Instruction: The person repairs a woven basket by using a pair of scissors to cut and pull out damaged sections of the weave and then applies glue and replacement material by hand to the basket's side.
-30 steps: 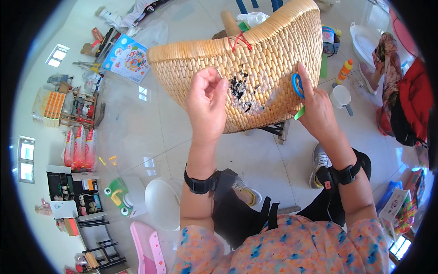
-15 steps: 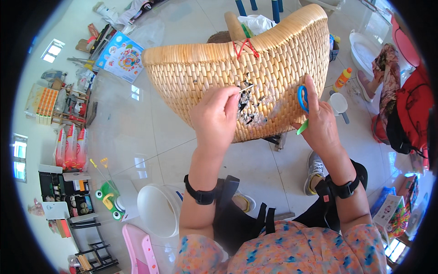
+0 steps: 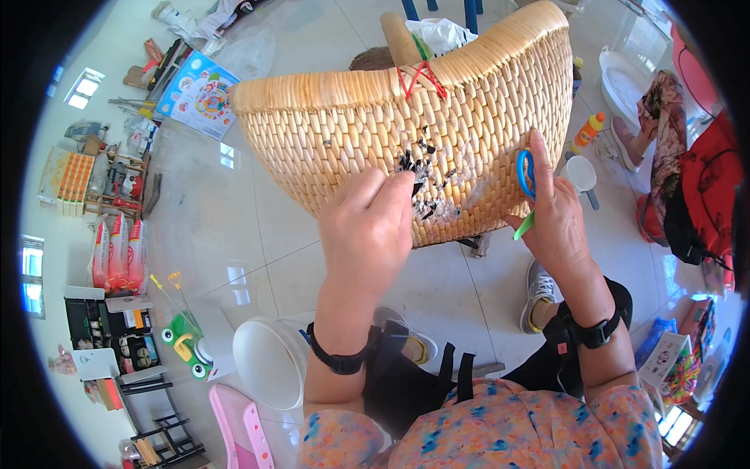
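A large woven straw basket [image 3: 344,129] stands tilted before me, with its weave facing me and red cord [image 3: 422,80] crossed over its rim. Black and whitish scraps [image 3: 431,209] cling to the middle of the weave. My left hand [image 3: 366,227] is closed in a pinch over these scraps; whatever its fingertips hold is hidden. My right hand [image 3: 553,211] rests by the basket's right side, index finger stretched upward. In it are what look like scissors [image 3: 525,173], with a blue loop and a green part near the thumb; the rest is hidden.
A white bucket [image 3: 269,363] stands on the tiled floor at the lower left, near a pink plastic board [image 3: 238,426]. Right of the basket are a yellow bottle [image 3: 587,133] and a white scoop [image 3: 580,173]. Another person's leg [image 3: 660,117] shows at the far right.
My left hand has shifted slightly down and turned, and the thin pale strip at its fingertips no longer shows. The basket has moved slightly up in view. My right hand keeps its hold.
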The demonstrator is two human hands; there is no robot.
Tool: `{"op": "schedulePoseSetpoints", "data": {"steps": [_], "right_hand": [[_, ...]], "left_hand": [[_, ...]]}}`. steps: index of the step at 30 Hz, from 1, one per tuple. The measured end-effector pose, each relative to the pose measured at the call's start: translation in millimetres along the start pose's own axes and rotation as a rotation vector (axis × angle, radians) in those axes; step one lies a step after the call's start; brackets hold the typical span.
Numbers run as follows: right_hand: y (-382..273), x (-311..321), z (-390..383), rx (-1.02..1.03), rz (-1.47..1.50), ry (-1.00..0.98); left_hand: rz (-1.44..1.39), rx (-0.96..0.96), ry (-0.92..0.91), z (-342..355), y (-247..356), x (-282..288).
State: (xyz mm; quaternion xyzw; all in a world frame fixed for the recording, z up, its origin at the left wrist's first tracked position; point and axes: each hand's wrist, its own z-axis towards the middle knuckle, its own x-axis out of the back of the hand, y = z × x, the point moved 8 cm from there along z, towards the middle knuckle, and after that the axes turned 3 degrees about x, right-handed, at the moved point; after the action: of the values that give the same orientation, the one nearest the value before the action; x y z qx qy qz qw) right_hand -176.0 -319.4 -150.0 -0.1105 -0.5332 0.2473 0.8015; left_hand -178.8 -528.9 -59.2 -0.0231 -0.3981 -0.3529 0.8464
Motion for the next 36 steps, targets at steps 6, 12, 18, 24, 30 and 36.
{"op": "schedulePoseSetpoints", "data": {"steps": [6,12,18,24,30,36], "right_hand": [[-1,1,2,0.005,0.001,0.006],[0,-4,-2,0.002,-0.027,-0.026],[3,-3,1,-0.002,-0.008,-0.013],[2,-2,1,0.029,-0.017,0.014],[2,-3,1,0.023,-0.024,0.012],[0,-2,1,0.027,-0.007,0.018]], "left_hand": [[-0.004,0.026,0.027,-1,1,-1],[-0.008,0.031,-0.023,-4,0,-2],[-0.084,0.058,-0.049,-4,-4,-1],[-0.119,0.069,0.063,-3,-11,-3],[-0.161,0.084,-0.067,-6,-12,-11],[-0.133,0.101,0.033,-7,-16,-7]]}}
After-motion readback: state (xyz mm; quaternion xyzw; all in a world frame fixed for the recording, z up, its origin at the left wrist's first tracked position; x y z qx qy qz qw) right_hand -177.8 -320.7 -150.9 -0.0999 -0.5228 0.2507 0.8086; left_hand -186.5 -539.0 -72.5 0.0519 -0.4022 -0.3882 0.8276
